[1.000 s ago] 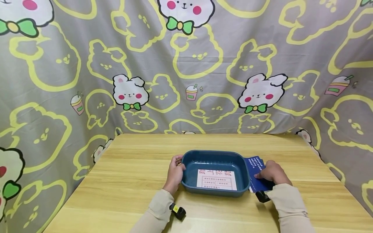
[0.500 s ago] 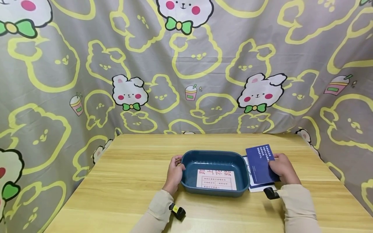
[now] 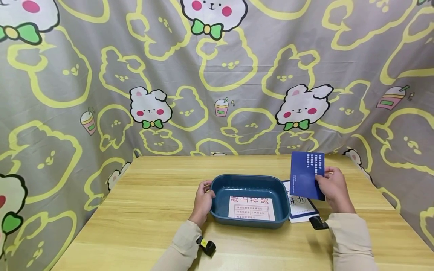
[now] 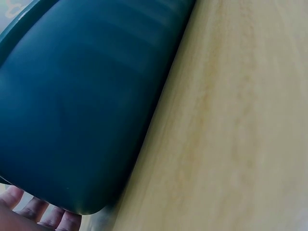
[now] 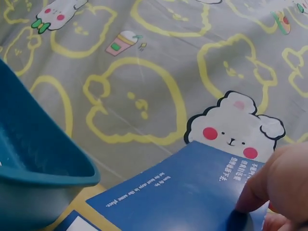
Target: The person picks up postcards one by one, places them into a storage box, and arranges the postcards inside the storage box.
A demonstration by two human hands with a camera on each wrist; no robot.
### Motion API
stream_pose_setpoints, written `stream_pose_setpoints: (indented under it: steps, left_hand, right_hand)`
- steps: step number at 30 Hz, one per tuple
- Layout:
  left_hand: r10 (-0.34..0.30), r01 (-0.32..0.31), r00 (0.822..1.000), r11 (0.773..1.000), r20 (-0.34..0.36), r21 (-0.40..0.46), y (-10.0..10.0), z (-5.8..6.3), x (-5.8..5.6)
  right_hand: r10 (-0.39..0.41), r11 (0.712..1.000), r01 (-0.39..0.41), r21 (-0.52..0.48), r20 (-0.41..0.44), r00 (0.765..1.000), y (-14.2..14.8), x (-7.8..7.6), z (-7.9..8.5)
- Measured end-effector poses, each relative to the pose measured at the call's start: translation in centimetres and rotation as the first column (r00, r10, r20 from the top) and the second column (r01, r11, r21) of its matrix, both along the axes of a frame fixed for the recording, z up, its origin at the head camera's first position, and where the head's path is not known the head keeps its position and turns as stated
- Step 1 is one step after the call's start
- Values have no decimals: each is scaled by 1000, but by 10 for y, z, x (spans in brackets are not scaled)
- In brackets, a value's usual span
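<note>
A dark teal plastic basin [image 3: 249, 223] stands on the table with a white card [image 3: 251, 209] printed in red characters lying flat inside. My left hand [image 3: 202, 203] holds the basin's left end, thumb at the rim; the left wrist view shows its fingers [image 4: 67, 222] against the outer wall. To the right of the basin, my right hand [image 3: 335, 188] pinches a blue card [image 3: 305, 175] with white writing at its right edge, thumb on the face. The card is raised and tilted. Below it, beside the basin, lie white cards [image 3: 303, 211] with dark blue borders, partly covered.
The wooden table [image 3: 152, 188] extends left, right and behind the basin. A grey curtain [image 3: 190, 67] with yellow outlines and rabbit faces surrounds its back and sides. A black strap device [image 3: 207, 246] sits at the left wrist, another [image 3: 318, 223] at the right.
My right hand has lifted the blue card off the pile beside the basin and moved it up and away, uncovering white cards beneath. The left hand and basin have stayed in place.
</note>
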State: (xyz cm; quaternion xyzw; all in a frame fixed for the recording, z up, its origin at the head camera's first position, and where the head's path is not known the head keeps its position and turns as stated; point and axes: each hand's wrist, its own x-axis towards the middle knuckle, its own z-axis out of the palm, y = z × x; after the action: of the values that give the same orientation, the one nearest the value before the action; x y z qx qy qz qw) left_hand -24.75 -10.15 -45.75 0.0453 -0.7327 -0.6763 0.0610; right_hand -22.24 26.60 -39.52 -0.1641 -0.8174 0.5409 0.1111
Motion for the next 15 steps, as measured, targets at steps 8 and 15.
stream_pose_setpoints:
  steps: [8,15]
  left_hand:
    - [-5,5,1000,1000,6,-5,-1,-1,0]
    - [-5,5,1000,1000,7,-7,0,0,0]
  right_hand:
    - [-15,1000,15,-15,-12,1000,-5,2,7]
    - [-1,999,-1,-43,-38,999,-12,3,12]
